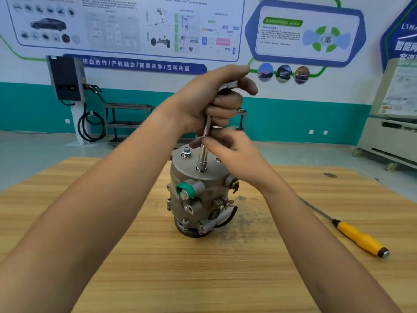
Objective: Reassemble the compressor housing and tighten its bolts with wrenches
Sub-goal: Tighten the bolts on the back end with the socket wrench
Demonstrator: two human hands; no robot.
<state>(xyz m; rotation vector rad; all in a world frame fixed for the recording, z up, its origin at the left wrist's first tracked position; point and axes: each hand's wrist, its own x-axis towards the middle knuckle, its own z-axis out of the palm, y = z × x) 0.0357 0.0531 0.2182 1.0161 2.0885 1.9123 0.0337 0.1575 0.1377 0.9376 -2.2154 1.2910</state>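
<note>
Compressor housing (194,199) stands upright on the counter (112,245). My left hand (203,105) grips the socket wrench (201,155) planted on its top; my right hand (234,152), blurred, seems to pinch the shaft.

Upright compressor (198,195) on table (203,279) centre, wrench (201,154) atop it, screwdriver (358,238) to right

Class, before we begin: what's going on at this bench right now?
A person works on a compressor standing on the wooden table. The left hand grips the top of a socket wrench, the right hand pinches its shaft, and its socket end is planted on the top cover. A bolt stands beside it. A yellow-handled screwdriver lies to the right.
</note>
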